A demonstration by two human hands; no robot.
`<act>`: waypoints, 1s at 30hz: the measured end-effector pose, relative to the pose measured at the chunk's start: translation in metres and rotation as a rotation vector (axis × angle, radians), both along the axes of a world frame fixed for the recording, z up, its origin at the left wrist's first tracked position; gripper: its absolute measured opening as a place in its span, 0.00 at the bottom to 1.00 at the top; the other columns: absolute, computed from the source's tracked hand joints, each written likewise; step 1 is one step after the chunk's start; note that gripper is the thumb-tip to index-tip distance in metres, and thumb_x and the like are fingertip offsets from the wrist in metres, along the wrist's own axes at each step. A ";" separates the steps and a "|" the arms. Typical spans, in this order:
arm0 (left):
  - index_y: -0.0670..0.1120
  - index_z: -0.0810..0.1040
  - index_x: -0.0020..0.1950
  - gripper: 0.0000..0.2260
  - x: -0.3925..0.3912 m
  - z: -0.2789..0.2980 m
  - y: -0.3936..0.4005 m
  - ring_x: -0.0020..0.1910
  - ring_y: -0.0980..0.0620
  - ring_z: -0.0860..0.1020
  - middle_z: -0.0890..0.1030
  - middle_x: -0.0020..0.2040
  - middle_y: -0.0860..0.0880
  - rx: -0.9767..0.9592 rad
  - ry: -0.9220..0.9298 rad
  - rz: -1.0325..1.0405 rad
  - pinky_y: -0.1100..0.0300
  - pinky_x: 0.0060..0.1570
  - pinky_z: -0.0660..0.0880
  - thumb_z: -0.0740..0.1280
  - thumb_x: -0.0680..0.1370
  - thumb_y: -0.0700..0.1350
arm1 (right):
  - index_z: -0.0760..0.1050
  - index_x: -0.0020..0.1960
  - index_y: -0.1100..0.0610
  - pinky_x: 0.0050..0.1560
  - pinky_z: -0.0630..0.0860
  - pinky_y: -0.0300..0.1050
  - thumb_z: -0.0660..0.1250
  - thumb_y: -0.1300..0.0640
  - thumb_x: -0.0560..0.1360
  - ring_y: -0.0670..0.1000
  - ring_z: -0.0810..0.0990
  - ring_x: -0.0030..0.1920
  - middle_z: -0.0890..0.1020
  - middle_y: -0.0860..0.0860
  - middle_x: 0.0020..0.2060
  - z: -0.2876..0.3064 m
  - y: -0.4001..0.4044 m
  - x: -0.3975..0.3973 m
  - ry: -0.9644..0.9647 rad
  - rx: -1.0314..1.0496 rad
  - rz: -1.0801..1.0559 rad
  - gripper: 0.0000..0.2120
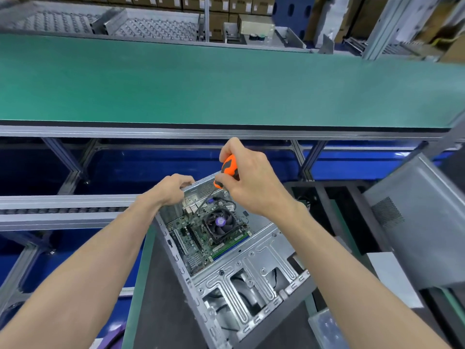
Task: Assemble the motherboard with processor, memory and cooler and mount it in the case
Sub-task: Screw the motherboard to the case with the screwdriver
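right hand (247,182) grips screwdriver (226,170) | shaft slants down-left into case (254,268)

a single head-worn wide-angle view is aimed forward and down, close over the open case (226,268); a green conveyor (226,79) is seen beyond the fingers (185,182)

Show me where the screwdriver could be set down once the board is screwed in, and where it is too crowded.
Free: the long green belt beyond the case, bare from end to end, and the dark mat left of the case. Crowded: inside the case around the cooler and motherboard, where the left hand holds the rim and the right hand grips the screwdriver.
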State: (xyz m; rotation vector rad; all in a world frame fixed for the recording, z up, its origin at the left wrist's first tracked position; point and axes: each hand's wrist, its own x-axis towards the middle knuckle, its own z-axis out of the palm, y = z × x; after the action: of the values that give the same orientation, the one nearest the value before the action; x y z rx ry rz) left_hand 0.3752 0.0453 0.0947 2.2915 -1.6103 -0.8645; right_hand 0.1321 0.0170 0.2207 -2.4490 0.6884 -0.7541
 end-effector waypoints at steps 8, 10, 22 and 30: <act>0.63 0.70 0.67 0.36 0.009 0.016 0.019 0.61 0.57 0.77 0.75 0.68 0.60 -0.122 0.185 -0.041 0.56 0.56 0.75 0.62 0.68 0.29 | 0.65 0.51 0.51 0.35 0.64 0.45 0.71 0.58 0.74 0.43 0.71 0.33 0.72 0.41 0.32 -0.008 -0.021 0.045 0.010 0.037 0.024 0.15; 0.65 0.76 0.60 0.30 0.011 0.016 0.033 0.66 0.60 0.74 0.78 0.64 0.63 -0.220 0.304 -0.013 0.58 0.64 0.69 0.69 0.70 0.32 | 0.65 0.51 0.51 0.34 0.65 0.45 0.71 0.58 0.74 0.44 0.72 0.35 0.73 0.42 0.33 -0.010 -0.022 0.057 0.019 0.037 0.051 0.15; 0.57 0.87 0.44 0.09 -0.003 -0.016 0.065 0.56 0.59 0.80 0.84 0.55 0.56 -0.571 0.394 0.265 0.60 0.57 0.75 0.76 0.73 0.42 | 0.66 0.52 0.55 0.39 0.63 0.47 0.69 0.60 0.74 0.55 0.72 0.40 0.73 0.46 0.39 -0.016 -0.012 0.093 0.085 -0.069 0.191 0.13; 0.48 0.88 0.48 0.06 -0.004 -0.025 0.067 0.56 0.57 0.80 0.84 0.54 0.53 -0.611 0.366 0.332 0.54 0.59 0.77 0.76 0.73 0.40 | 0.66 0.52 0.56 0.41 0.64 0.48 0.68 0.61 0.75 0.56 0.72 0.42 0.74 0.48 0.41 -0.020 -0.012 0.097 0.089 -0.065 0.218 0.12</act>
State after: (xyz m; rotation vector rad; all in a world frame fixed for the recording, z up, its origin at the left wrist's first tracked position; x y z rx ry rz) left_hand 0.3710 0.1123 0.0699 1.7688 -1.0951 -0.5633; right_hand 0.2291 0.0054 0.2010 -2.5767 0.4243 -0.5941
